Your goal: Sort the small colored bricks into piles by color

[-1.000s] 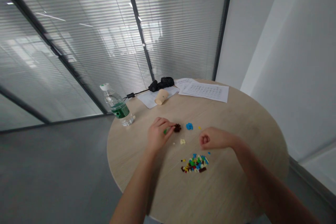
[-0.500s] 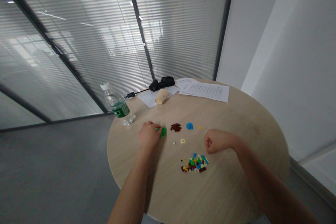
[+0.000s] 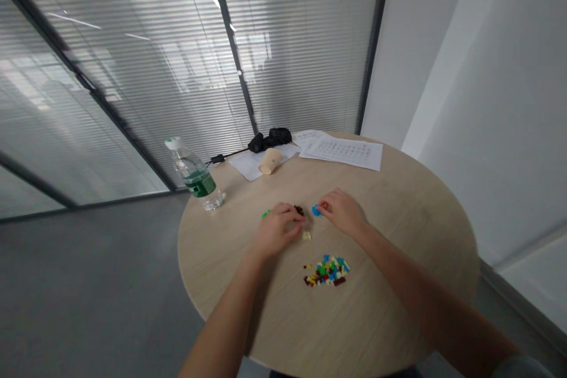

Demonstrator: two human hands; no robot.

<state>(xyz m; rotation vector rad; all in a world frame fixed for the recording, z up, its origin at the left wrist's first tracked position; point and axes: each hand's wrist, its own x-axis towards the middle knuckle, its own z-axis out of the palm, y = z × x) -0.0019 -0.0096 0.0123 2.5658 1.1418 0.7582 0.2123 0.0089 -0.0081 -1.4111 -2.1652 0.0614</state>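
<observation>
Blue toy bricks (image 3: 316, 210) | small heap on round wooden table (image 3: 372, 331), at right hand (image 3: 343, 211) | likely light, stiff, sturdy; pinch opposite sides | no clear long axis; pointing too small to tell | right: fingertips bunched, hold unclear | left hand (image 3: 279, 227): half-curled beside dark-brown bricks (image 3: 299, 210), cannot tell if holding

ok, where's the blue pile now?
Head view: the blue pile is between the brown pieces on its left and the right hand, beyond the mixed pile.
</observation>
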